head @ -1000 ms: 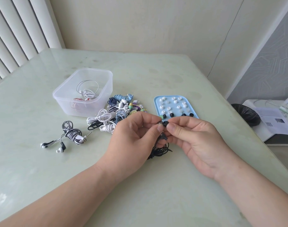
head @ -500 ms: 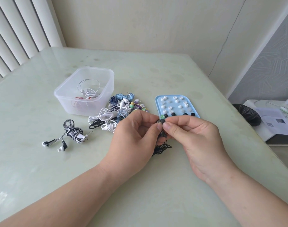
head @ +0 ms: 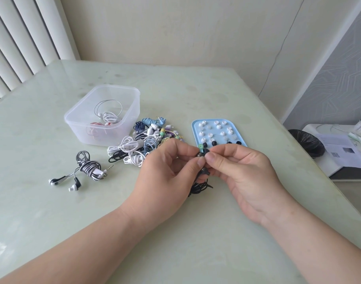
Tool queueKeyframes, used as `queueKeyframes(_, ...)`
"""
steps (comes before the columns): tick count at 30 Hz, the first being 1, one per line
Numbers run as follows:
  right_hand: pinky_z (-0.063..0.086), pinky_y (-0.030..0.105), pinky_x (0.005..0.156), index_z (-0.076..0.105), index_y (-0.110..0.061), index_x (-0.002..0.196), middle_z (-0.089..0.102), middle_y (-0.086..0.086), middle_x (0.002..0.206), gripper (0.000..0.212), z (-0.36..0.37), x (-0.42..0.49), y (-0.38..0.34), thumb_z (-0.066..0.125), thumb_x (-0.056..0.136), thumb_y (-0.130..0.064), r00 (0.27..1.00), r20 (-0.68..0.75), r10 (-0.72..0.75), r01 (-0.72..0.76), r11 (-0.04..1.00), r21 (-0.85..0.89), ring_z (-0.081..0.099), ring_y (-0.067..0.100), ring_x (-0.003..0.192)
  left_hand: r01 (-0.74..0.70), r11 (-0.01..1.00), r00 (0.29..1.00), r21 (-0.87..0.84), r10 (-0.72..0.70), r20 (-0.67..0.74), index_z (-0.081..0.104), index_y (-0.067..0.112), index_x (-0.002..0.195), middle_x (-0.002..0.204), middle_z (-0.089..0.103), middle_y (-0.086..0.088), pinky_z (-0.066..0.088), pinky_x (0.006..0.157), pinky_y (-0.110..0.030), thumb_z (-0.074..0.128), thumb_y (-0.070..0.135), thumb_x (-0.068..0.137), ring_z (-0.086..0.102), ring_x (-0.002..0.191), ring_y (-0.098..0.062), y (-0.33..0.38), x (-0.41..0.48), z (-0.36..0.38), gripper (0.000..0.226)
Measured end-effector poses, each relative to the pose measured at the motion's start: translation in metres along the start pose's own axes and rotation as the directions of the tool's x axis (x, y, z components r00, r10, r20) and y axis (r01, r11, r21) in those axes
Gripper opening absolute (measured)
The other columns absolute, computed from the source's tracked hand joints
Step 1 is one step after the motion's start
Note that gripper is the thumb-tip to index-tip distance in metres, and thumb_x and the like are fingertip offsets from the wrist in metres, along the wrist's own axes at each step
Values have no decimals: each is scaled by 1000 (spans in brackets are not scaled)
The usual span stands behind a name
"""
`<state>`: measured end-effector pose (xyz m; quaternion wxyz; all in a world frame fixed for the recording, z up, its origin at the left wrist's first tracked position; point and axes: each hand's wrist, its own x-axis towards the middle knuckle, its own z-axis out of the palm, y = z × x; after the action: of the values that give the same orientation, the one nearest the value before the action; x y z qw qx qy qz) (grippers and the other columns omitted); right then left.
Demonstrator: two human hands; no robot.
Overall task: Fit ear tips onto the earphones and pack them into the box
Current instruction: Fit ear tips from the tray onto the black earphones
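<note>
My left hand (head: 165, 173) pinches a black earphone (head: 200, 154) by its bud, and its black cable (head: 199, 186) hangs in a bundle down to the table. My right hand (head: 241, 171) pinches a black ear tip (head: 206, 152) against that bud. Just behind my fingers lies a blue tray (head: 240, 138) with several white and black ear tips and one green tip (head: 200, 146). A clear plastic box (head: 102, 116) at the back left holds coiled white and red earphones. A pile of tangled earphones (head: 146, 140) lies between box and tray.
A black-and-white striped earphone set (head: 81, 169) lies alone on the pale green table (head: 52, 201) to the left. Off the table's right edge stand a black bin (head: 306, 143) and a white unit with papers (head: 339, 152). Walls close the far side.
Both hands stay together at the same spot, working the tip against the bud. The view has shifted slightly; the green tip now shows just above my fingertips.
</note>
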<state>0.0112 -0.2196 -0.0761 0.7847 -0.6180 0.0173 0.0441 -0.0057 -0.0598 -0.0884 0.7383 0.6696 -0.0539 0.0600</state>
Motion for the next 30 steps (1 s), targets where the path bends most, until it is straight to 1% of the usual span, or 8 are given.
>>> queueKeyframes(5,55,44,86,74,-3,93,75,22,90,22,-4,3,-1,77,72,-10,997,73,27,-27,1000,3,70,30,86,2,1000,1000,3,-2,15,63,6,93,81,75,-11,63,76,-57,68,-1,94,77,79,-37,-3,0,0,8)
queueKeyframes(12,57,43,84,71,-1,92,75,22,90,20,-5,3,0,75,74,-9,994,110,3,2,999,-43,69,31,83,12,999,1000,34,-13,4,64,9,91,80,76,-11,65,68,-41,69,2,95,78,73,-33,-2,0,-1,10)
queueKeyframes(17,57,31,76,72,0,88,77,20,86,6,-3,2,2,72,84,4,992,77,-99,107,989,-102,71,26,78,20,1000,1000,16,-20,-3,63,6,91,76,76,-6,65,71,-46,68,0,95,77,76,-37,0,-1,0,8)
queueKeyframes(19,56,27,75,73,-2,86,77,18,85,8,-2,1,4,72,84,6,992,51,-119,124,986,-107,71,23,78,21,1000,1000,8,-21,-10,62,4,92,77,76,-7,65,73,-49,68,0,95,77,75,-37,0,-1,0,8)
queueKeyframes(21,57,29,76,75,-4,87,77,17,87,8,-1,1,4,76,80,-1,996,39,-84,87,994,-67,71,23,80,19,1000,1000,3,-19,-14,63,5,92,77,75,-8,64,75,-55,69,0,95,77,76,-37,0,-1,0,8)
queueKeyframes(23,57,36,83,76,-6,87,76,19,91,16,0,2,5,78,72,-11,999,46,-26,27,999,-23,71,26,86,16,1000,1000,2,-16,-16,64,7,90,76,75,-6,63,75,-59,69,0,95,77,75,-36,1,-1,0,9)
queueKeyframes(27,57,38,85,76,-7,87,76,19,91,18,0,2,5,77,70,-11,999,42,19,-20,999,28,71,26,86,3,1000,1000,23,-3,-8,64,9,89,77,75,-8,65,73,-50,69,0,95,77,72,-31,1,-2,0,11)
queueKeyframes(30,59,35,80,78,-8,86,78,18,90,12,1,1,7,79,74,-8,999,-9,-42,42,998,-35,74,26,82,-13,999,1000,37,13,-3,64,8,90,77,76,-9,64,67,-38,69,0,95,77,71,-27,0,-2,-1,10)
